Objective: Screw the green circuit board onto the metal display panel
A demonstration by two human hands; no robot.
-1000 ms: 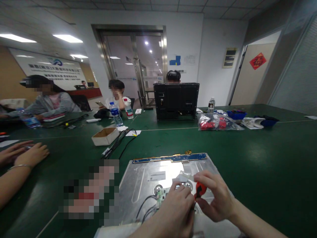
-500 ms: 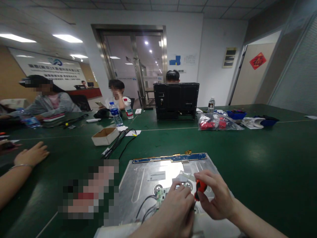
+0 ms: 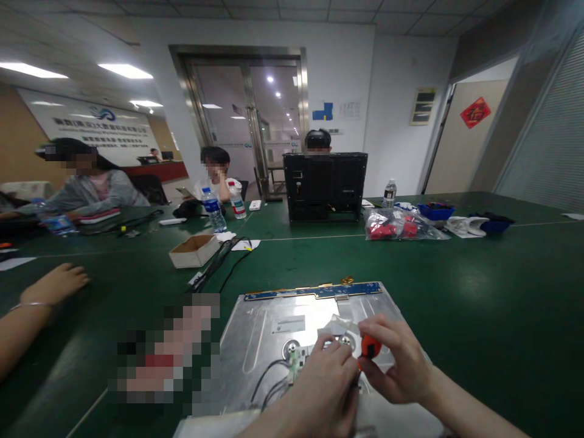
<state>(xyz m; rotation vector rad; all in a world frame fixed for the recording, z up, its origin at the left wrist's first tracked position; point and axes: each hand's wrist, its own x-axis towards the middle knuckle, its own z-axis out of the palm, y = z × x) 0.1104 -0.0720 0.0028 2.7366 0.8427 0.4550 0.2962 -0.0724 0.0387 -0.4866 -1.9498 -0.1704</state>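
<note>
My right hand grips the orange-and-black handle of a screwdriver between thumb and fingers. Right beside it, my left hand is curled low over a small green circuit board; its fingertips are partly hidden, and what they hold, if anything, I cannot make out. The screwdriver's tip is out of sight behind this hand. Under both hands lies a silvery metal panel, with a blue circuit strip along its far edge. Black cables run from the green board toward me.
A co-worker's hand rests on the green table at left. Beyond the panel are an open white box, black cables, bottles, a black monitor-like unit and a plastic bag with red items. Several people sit around.
The screwdriver handle has turned and tilted slightly in my right hand. My left hand stays put. At the far left, a dark object and the hand with it have gone from view, revealing white paper.
</note>
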